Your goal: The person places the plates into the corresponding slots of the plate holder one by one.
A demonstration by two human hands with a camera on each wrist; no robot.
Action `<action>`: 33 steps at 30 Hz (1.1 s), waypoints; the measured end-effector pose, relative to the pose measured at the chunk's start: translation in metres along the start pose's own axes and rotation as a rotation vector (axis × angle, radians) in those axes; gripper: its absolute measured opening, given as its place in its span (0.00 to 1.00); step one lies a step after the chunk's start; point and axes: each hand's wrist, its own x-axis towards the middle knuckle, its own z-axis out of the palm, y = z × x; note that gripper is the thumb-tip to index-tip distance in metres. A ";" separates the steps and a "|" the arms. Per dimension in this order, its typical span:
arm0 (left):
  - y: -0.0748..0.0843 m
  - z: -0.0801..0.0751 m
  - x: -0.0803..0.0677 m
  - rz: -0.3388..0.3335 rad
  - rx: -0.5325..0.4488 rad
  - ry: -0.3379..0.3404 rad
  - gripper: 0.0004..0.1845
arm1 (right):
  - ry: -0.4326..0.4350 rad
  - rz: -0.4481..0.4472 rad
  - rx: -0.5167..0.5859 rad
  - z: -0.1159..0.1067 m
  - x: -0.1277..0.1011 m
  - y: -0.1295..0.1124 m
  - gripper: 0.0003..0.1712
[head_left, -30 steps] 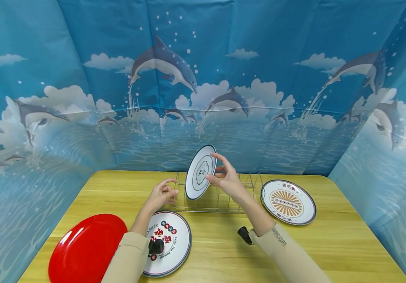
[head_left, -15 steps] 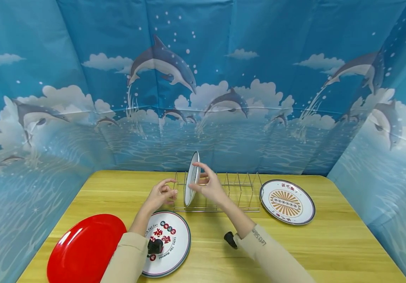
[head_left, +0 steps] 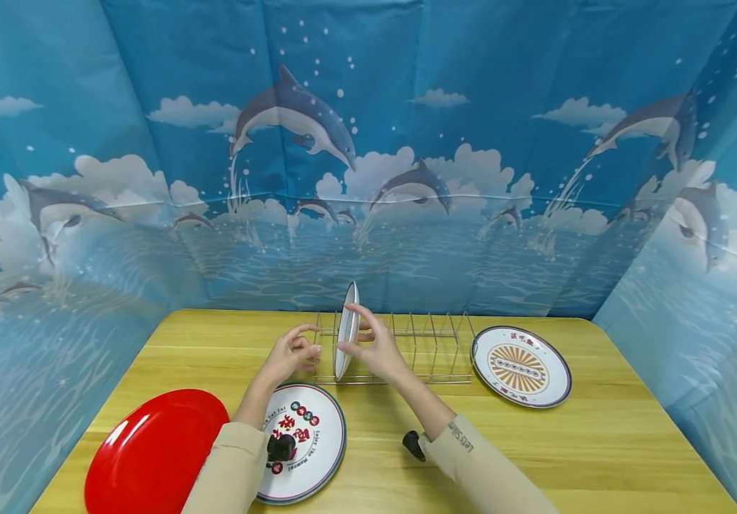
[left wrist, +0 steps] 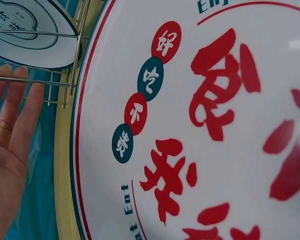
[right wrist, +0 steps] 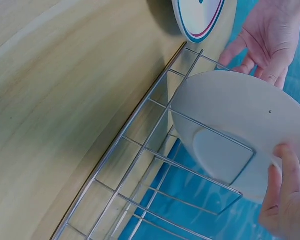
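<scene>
White plate (head_left: 346,330) stands upright in the wire rack (head_left: 420,350), pinched by the right hand (head_left: 375,350); left hand (head_left: 291,353) open beside it, red plate (head_left: 150,450) near left.

Left hand (head_left: 291,355) relaxed, fingers straight; right hand (head_left: 375,348) pinching

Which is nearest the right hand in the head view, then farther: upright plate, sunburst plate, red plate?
1. Upright plate, in the rack, held by the right hand.
2. Sunburst plate, flat on the right.
3. Red plate, front left corner.
</scene>
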 end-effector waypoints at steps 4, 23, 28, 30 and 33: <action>-0.010 -0.002 0.004 0.007 0.007 0.006 0.25 | -0.026 0.022 -0.004 0.000 0.004 0.019 0.38; -0.011 -0.004 0.003 0.013 0.019 0.023 0.26 | 0.311 0.121 0.143 -0.153 -0.048 0.072 0.39; -0.010 -0.003 0.003 0.006 0.020 0.023 0.26 | 0.436 0.165 0.136 -0.196 -0.082 0.109 0.40; -0.011 -0.002 0.004 0.007 0.020 0.021 0.26 | 0.513 0.196 0.160 -0.211 -0.095 0.126 0.41; -0.012 -0.002 0.005 0.005 0.023 0.018 0.26 | 0.617 0.277 0.146 -0.229 -0.112 0.146 0.42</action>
